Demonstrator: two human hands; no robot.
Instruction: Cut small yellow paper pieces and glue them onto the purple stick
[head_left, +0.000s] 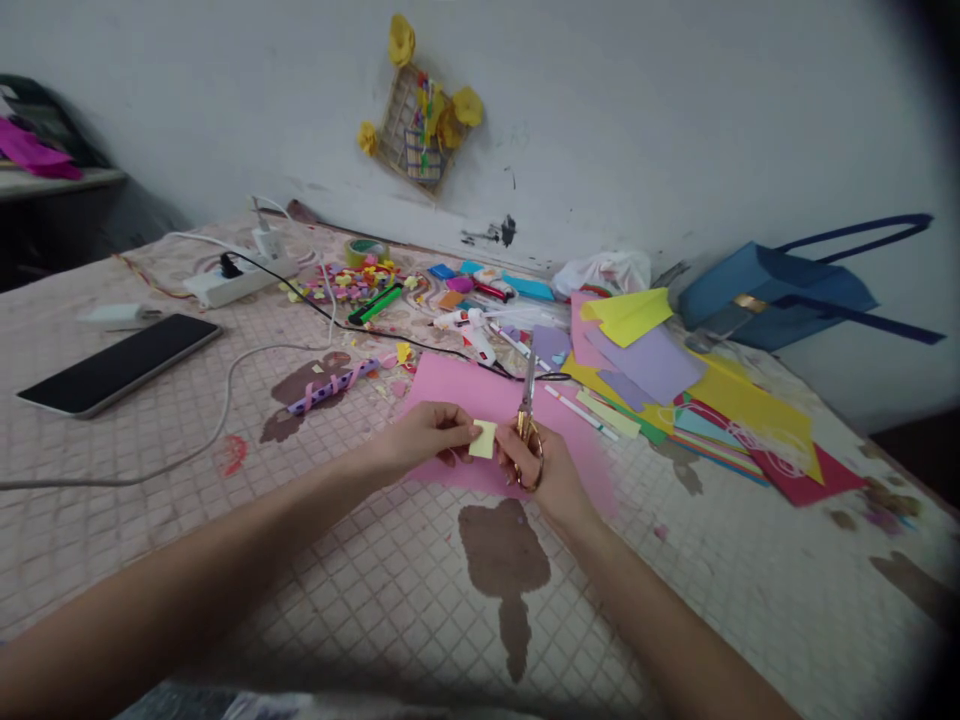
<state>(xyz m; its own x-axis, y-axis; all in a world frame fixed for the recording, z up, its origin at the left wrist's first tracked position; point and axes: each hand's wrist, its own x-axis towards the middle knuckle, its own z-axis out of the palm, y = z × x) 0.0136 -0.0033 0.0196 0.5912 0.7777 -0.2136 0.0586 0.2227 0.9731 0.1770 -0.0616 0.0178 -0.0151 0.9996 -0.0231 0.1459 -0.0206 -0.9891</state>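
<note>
The left hand (429, 440) pinches a small pale-yellow paper rectangle (482, 440) just left of gold-handled metal scissors (526, 402), held in the right hand (553, 468), blades toward the far edge of the table (337, 600)

The head camera looks forward and down across the table (360, 610) toward a wall (615, 120).

centre: pink sheet (450, 380) partly covered by left hand (433, 435), scissors (526, 404) by right hand (546, 464) | left edge: white cable (112, 484) is cut off
</note>
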